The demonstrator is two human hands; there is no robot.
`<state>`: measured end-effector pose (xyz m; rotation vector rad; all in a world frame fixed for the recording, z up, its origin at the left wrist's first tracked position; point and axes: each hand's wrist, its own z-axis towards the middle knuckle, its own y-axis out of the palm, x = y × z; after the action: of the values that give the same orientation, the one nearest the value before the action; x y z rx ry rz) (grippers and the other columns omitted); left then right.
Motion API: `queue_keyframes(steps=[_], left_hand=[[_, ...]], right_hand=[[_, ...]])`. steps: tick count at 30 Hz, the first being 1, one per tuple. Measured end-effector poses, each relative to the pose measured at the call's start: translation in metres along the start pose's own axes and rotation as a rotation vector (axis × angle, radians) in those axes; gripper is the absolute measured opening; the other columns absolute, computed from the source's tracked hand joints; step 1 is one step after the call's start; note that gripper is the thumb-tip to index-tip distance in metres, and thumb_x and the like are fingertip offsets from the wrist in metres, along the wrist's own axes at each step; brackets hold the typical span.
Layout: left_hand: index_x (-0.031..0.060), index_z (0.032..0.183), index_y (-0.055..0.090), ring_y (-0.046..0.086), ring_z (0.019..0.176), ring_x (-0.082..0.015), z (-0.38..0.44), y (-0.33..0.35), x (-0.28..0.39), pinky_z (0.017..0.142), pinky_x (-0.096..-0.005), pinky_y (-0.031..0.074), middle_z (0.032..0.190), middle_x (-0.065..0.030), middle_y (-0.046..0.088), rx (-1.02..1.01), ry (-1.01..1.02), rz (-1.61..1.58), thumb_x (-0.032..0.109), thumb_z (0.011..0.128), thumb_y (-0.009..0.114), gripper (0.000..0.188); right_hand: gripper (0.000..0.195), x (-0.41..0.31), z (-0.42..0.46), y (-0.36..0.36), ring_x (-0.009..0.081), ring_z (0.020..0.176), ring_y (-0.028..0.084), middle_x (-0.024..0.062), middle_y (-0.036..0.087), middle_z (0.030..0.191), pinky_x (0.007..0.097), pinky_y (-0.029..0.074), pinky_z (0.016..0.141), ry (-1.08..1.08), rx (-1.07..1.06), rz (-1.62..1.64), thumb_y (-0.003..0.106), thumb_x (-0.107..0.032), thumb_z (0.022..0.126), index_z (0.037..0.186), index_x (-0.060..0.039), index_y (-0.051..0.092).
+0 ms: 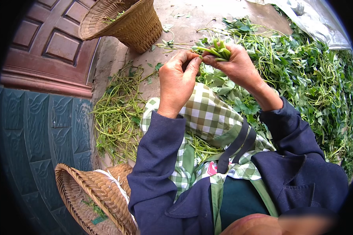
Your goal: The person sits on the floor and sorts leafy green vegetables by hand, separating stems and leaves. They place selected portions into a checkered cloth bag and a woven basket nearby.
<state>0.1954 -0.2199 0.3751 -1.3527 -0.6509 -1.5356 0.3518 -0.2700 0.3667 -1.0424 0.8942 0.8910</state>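
My right hand [236, 63] is closed around a small bunch of cut green stems [219, 52], their ends jutting out past the thumb and fingers. Close beside it, my left hand [178, 79] has thumb and forefinger pinched on a bit of green stem [200, 57] where the fingertips of both hands meet. Most of that piece is hidden by the fingers. Below the hands, more trimmed stems [204, 148] lie in my lap on the green-and-white checked apron [211, 108]. A large heap of leafy green vines [306, 88] spreads along my right side.
A pile of thin, mostly leafless stems [117, 117] lies on the floor at left. One woven basket [144, 28] stands ahead, some greens inside; another woven basket [117, 182] is at lower left. A panelled door [61, 47] and blue tiled wall [38, 126] bound the left. Plastic sheeting [317, 23] is upper right.
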Motion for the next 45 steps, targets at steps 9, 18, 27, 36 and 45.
queue_keyframes(steps=[9, 18, 27, 36, 45], left_hand=[[-0.0030, 0.090, 0.063, 0.052, 0.060, -0.0037, -0.001, -0.003, 0.003, 0.054, -0.0185, 0.043, 0.073, 0.0001, 0.061, -0.073, -0.043, 0.103, 0.009, 0.085, 0.060, 0.013], [-0.0022, 0.088, 0.062, 0.050, 0.063, -0.0031, -0.003, -0.007, 0.006, 0.056, -0.0184, 0.043, 0.072, 0.0015, 0.059, -0.137, -0.046, 0.154, 0.010, 0.084, 0.061, 0.013], [-0.0021, 0.086, 0.061, 0.051, 0.063, -0.0038, -0.005, -0.004, 0.008, 0.057, -0.0204, 0.043, 0.070, -0.0001, 0.059, -0.191, 0.087, 0.279, 0.008, 0.083, 0.061, 0.010], [-0.0019, 0.086, 0.061, 0.051, 0.062, -0.0038, -0.015, -0.035, 0.001, 0.057, -0.0186, 0.043, 0.071, 0.0014, 0.058, -0.155, -0.124, 0.120, 0.008, 0.081, 0.063, 0.011], [-0.0011, 0.085, 0.061, 0.052, 0.061, -0.0044, -0.020, -0.053, -0.008, 0.056, -0.0195, 0.045, 0.072, -0.0004, 0.060, -0.035, -0.181, -0.119, 0.009, 0.080, 0.065, 0.012]], right_hand=[[0.018, 0.001, -0.002, 0.002, 0.0052, 0.058, 0.049, 0.0010, 0.059, 0.064, 0.0259, 0.043, 0.053, 0.001, 0.006, 0.069, 0.065, -0.018, 0.081, 0.084, -0.0012, 0.062], [0.016, -0.014, -0.005, 0.000, -0.0008, 0.045, 0.031, -0.0101, 0.042, 0.057, 0.0169, 0.021, 0.040, 0.334, -0.083, 0.511, 0.064, -0.019, 0.081, 0.093, -0.0089, 0.059], [0.014, -0.008, -0.004, 0.000, 0.0018, 0.044, 0.028, -0.0092, 0.035, 0.054, 0.0198, 0.021, 0.040, 0.426, -0.093, 0.746, 0.061, -0.021, 0.081, 0.084, -0.0080, 0.056], [0.018, -0.006, 0.000, -0.034, -0.0005, 0.044, 0.027, -0.0110, 0.033, 0.056, 0.0168, 0.019, 0.040, 0.257, 0.165, 0.648, 0.058, -0.023, 0.086, 0.092, -0.0062, 0.054], [0.021, -0.042, -0.043, -0.004, 0.0098, 0.072, 0.059, 0.0036, 0.065, 0.080, 0.0250, 0.048, 0.070, 0.157, -0.619, -0.097, 0.074, -0.008, 0.071, 0.087, -0.0021, 0.063]])
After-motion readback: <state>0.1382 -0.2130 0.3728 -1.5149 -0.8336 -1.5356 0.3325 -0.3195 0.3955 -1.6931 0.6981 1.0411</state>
